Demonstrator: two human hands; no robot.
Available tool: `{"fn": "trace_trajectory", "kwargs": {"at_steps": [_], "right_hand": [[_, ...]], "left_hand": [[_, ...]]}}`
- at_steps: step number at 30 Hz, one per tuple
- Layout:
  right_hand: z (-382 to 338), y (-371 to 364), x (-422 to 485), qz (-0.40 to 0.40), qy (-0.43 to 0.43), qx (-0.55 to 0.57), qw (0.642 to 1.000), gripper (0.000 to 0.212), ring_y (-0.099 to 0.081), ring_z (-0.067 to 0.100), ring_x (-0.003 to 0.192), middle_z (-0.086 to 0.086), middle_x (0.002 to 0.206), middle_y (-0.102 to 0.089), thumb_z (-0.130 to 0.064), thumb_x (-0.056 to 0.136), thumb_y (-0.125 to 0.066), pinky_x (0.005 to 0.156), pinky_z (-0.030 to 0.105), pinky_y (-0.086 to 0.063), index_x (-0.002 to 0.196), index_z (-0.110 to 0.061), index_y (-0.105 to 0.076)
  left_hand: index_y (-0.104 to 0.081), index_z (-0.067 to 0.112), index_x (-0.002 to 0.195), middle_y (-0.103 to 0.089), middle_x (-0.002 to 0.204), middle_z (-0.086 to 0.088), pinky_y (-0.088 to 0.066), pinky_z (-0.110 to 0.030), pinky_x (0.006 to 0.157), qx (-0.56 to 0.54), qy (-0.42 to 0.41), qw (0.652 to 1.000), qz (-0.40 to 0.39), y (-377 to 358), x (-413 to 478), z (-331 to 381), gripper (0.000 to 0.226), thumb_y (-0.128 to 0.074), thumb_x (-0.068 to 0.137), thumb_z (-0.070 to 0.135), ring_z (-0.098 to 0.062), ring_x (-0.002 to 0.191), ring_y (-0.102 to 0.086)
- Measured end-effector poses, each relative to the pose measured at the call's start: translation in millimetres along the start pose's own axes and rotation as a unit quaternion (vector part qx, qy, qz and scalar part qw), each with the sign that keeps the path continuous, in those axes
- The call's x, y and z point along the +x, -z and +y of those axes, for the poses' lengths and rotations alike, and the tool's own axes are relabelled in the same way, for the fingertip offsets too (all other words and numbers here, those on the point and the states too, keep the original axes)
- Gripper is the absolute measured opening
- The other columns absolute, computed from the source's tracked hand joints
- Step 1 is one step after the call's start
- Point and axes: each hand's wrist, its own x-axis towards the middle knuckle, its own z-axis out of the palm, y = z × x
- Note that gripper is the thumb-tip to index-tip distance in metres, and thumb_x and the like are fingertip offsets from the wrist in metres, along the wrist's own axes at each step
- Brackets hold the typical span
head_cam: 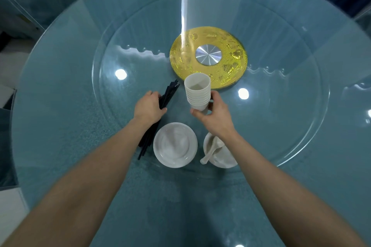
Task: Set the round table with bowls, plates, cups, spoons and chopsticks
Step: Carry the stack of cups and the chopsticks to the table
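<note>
Gathering supplies at frame centre: the right hand (215,115) grips a tilted stack of white cups (197,94) by its base, while the left hand (149,106) clasps a bundle of dark chopsticks (158,118). Next, probably, comes separating one cup. Plates (175,145) and a spoon-filled bowl (219,151) sit below.

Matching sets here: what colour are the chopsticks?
The chopsticks are black, clearest in the head view.

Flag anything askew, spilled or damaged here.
Nothing spilled or broken. The cup stack leans, gripped at its base by the right hand; a spoon juts over the bowl rim; the chopsticks in the left hand are splayed.
</note>
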Motion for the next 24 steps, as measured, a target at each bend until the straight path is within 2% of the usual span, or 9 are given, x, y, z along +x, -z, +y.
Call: {"fn": "trace_trajectory", "kwargs": {"at_steps": [3,7,9,11,13,15,17,20,24], "right_hand": [[1,-3,3,-0.003,0.003,0.002,1.0,0.065,-0.066,0.007,0.113,-0.018,0.125,-0.066,-0.046,0.074,-0.087,0.097,0.042,-0.059,0.127,-0.042,-0.049],[2,-6,9,0.002,0.01,-0.003,1.0,0.067,-0.064,0.013,0.113,-0.007,0.125,-0.064,-0.035,0.073,-0.087,0.097,0.047,-0.057,0.13,-0.028,-0.055],[2,-7,12,0.0,0.01,-0.007,1.0,0.069,-0.062,0.015,0.115,-0.005,0.126,-0.063,-0.032,0.071,-0.089,0.098,0.047,-0.057,0.131,-0.027,-0.056],[4,-9,14,-0.005,-0.002,-0.005,1.0,0.07,-0.063,0.006,0.113,-0.012,0.123,-0.065,-0.035,0.069,-0.092,0.096,0.038,-0.056,0.129,-0.033,-0.056],[3,-11,14,-0.014,-0.013,-0.01,1.0,0.07,-0.061,-0.011,0.104,-0.03,0.113,-0.064,-0.04,0.067,-0.095,0.085,0.019,-0.05,0.125,-0.045,-0.055],[1,-14,15,-0.018,-0.015,-0.024,0.999,0.07,-0.058,-0.017,0.096,-0.033,0.104,-0.064,-0.041,0.066,-0.096,0.074,0.012,-0.041,0.123,-0.048,-0.057],[-1,-19,18,-0.023,-0.014,-0.035,0.999,0.067,-0.06,-0.011,0.095,-0.025,0.103,-0.067,-0.039,0.066,-0.097,0.071,0.015,-0.041,0.122,-0.041,-0.061],[-3,-27,23,-0.038,-0.022,-0.043,0.998,0.07,-0.062,-0.01,0.088,-0.026,0.097,-0.066,-0.036,0.067,-0.097,0.067,0.011,-0.041,0.126,-0.037,-0.061],[-6,-37,30,-0.047,-0.025,-0.076,0.996,0.073,-0.067,0.015,0.098,-0.01,0.11,-0.071,-0.032,0.068,-0.096,0.078,0.029,-0.055,0.132,-0.029,-0.062]], "left_hand": [[-0.062,0.018,0.136,-0.063,0.131,-0.005,-0.058,-0.045,0.093,0.023,0.002,1.0,0.019,5,-2,1,0.063,-0.084,0.086,0.05,-0.029,0.115,-0.066],[-0.063,0.02,0.133,-0.064,0.126,-0.004,-0.056,-0.044,0.092,0.026,0.007,0.999,0.025,9,-5,-1,0.069,-0.087,0.081,0.058,-0.028,0.115,-0.065],[-0.063,0.021,0.133,-0.064,0.124,-0.004,-0.057,-0.044,0.092,0.024,0.007,0.999,0.02,10,-7,-1,0.071,-0.088,0.079,0.06,-0.028,0.114,-0.065],[-0.064,0.023,0.134,-0.064,0.123,-0.003,-0.057,-0.044,0.091,0.017,0.008,1.0,0.017,12,-9,-1,0.072,-0.088,0.078,0.062,-0.027,0.113,-0.066],[-0.064,0.025,0.135,-0.064,0.122,-0.002,-0.057,-0.043,0.09,0.016,0.007,1.0,0.013,14,-11,-1,0.072,-0.087,0.078,0.063,-0.026,0.112,-0.066],[-0.065,0.026,0.135,-0.065,0.121,-0.002,-0.056,-0.042,0.088,0.022,0.005,1.0,0.011,15,-11,-1,0.072,-0.087,0.077,0.065,-0.025,0.111,-0.066],[-0.065,0.028,0.133,-0.065,0.119,-0.002,-0.054,-0.04,0.086,0.024,0.008,1.0,0.013,16,-11,-1,0.073,-0.087,0.075,0.068,-0.025,0.11,-0.066],[-0.064,0.029,0.13,-0.065,0.118,-0.002,-0.054,-0.04,0.085,0.024,0.01,1.0,0.018,15,-12,0,0.077,-0.087,0.071,0.072,-0.025,0.109,-0.066],[-0.065,0.029,0.128,-0.065,0.113,0.0,-0.051,-0.039,0.082,0.033,0.009,0.999,0.034,12,-11,1,0.077,-0.087,0.069,0.074,-0.025,0.106,-0.067]]}}
